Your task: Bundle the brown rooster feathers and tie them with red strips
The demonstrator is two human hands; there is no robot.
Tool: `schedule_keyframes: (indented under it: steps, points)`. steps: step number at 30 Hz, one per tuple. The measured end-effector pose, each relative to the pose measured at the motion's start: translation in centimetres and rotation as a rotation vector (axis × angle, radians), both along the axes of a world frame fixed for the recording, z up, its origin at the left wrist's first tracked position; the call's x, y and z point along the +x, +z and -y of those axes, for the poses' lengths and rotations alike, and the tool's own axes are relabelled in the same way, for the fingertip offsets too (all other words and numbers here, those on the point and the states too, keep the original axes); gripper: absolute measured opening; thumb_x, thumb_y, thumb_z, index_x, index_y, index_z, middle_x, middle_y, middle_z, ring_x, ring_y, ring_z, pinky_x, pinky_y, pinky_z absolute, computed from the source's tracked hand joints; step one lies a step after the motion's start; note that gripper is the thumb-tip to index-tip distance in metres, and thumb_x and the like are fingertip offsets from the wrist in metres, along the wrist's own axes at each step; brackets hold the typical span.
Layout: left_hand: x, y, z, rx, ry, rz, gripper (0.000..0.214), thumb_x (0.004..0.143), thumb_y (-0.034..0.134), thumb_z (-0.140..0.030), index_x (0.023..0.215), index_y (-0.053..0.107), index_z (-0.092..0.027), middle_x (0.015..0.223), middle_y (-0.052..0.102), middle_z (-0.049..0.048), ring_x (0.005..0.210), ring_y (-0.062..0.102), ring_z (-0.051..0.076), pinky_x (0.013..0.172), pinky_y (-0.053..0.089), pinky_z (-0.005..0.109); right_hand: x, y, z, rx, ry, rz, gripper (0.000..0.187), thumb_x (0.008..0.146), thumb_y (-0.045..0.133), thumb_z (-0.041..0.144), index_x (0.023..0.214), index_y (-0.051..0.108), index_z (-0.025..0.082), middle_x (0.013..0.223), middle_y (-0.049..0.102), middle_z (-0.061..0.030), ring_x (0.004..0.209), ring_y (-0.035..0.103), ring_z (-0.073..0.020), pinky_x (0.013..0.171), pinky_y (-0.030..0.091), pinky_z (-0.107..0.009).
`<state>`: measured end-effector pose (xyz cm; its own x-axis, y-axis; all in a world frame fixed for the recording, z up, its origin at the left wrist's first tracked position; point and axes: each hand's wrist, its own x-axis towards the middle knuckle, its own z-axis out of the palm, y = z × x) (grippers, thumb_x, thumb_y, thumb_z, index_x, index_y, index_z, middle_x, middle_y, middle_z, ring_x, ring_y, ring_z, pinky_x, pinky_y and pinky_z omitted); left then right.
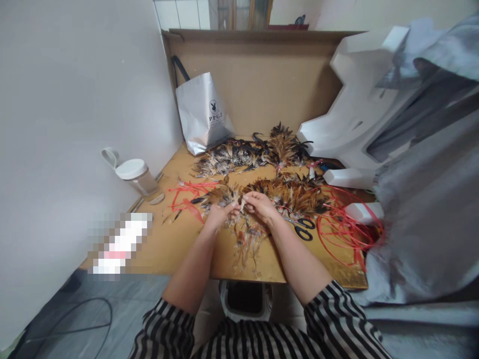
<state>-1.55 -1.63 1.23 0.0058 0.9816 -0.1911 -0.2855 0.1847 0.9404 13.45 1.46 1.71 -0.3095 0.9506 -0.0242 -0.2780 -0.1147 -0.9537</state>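
Observation:
Over the middle of the table, my left hand (223,214) and my right hand (261,205) meet with fingertips almost touching. Both are closed in a pinch on a small pale feather (242,204). Right behind them lies a row of brown feathers (290,193), spreading to the right. Loose feather scraps and fluff (247,242) are scattered below my hands, towards the front edge. Scissors with black handles (304,229) rest just right of my right forearm.
Darker feathers (239,158) lie further back. A silver bag (202,112) and a lidded jar (137,177) stand left. Red plastic strips (189,192) lie left, with a red strap tangle (344,232) right. White foam pieces (348,99) and grey cloth (430,199) border the right. A bin (245,311) sits below.

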Motion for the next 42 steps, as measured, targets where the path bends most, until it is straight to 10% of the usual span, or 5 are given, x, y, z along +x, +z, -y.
schedule_keyframes:
  steps: [24, 32, 42]
  points:
    - [-0.5, 0.0, -0.1, -0.168, -0.183, 0.342, 0.008, 0.074, 0.059, -0.011, 0.076, 0.063, -0.005, 0.069, 0.065, 0.0075, 0.050, 0.055, 0.003, 0.044, 0.043, 0.008, -1.6, 0.0, 0.9, 0.364, -0.367, 0.163, 0.026, 0.069, 0.059, 0.043, 0.071, 0.055, 0.018, 0.053, 0.045, 0.0047, 0.047, 0.037, -0.0072, 0.047, 0.030, -0.020]
    - [-0.3, 0.1, -0.2, -0.157, -0.082, 0.283, 0.009, 0.075, 0.058, -0.011, 0.072, 0.063, -0.004, 0.066, 0.065, 0.0073, 0.047, 0.054, 0.002, 0.042, 0.042, 0.008, -1.6, -0.2, 0.7, 0.210, -0.303, -0.032, 0.026, 0.067, 0.062, 0.043, 0.075, 0.053, 0.019, 0.049, 0.046, 0.0057, 0.041, 0.035, -0.0059, 0.040, 0.025, -0.019]
    - [-0.6, 0.0, 0.0, -0.150, -0.258, 0.343, 0.010, 0.075, 0.057, -0.011, 0.070, 0.062, -0.004, 0.065, 0.063, 0.0057, 0.047, 0.053, 0.002, 0.044, 0.043, 0.008, -1.7, 0.1, 0.9, 0.200, -0.279, -0.030, 0.025, 0.066, 0.063, 0.042, 0.072, 0.053, 0.019, 0.049, 0.046, 0.0061, 0.041, 0.035, -0.0060, 0.042, 0.025, -0.020]
